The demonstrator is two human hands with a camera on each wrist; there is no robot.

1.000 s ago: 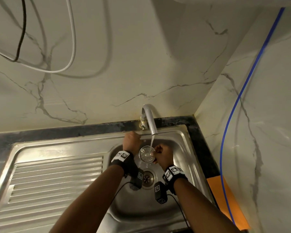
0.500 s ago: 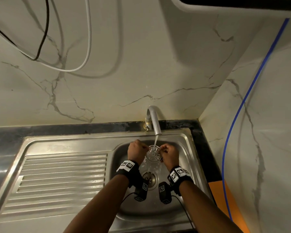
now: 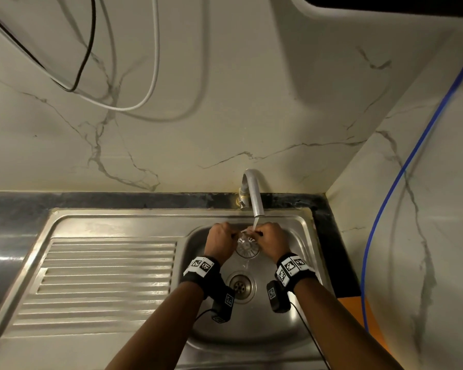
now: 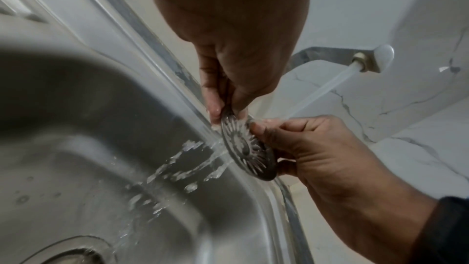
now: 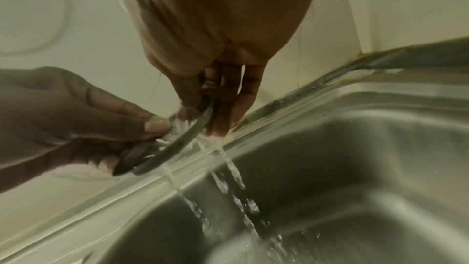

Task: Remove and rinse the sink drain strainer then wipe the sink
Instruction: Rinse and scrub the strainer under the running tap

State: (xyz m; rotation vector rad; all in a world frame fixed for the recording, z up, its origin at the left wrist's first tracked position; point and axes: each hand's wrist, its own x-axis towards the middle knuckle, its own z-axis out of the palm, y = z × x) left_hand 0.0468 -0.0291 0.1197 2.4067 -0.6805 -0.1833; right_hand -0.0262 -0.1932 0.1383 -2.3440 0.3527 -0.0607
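The round metal drain strainer (image 3: 247, 245) is held tilted above the steel sink bowl (image 3: 300, 252), under the stream from the tap (image 3: 254, 196). My left hand (image 3: 219, 243) pinches its left rim and my right hand (image 3: 271, 241) pinches its right rim. In the left wrist view the slotted strainer (image 4: 243, 146) sits between the finger and thumb of both hands, and water sprays off it into the bowl. From the right wrist the strainer (image 5: 177, 142) shows edge-on, with water running through it. The open drain hole (image 3: 240, 287) lies below my wrists.
A ribbed steel draining board (image 3: 104, 276) fills the left side. Marble walls close the back and right. A blue cable (image 3: 401, 177) runs down the right wall. White and black cables (image 3: 150, 76) hang at top left. An orange surface (image 3: 358, 311) lies right of the sink.
The view has tipped down, so sink and hands sit lower in frame. The left hand has come onto the strainer's rim, and both hands now hold it tilted under the stream.
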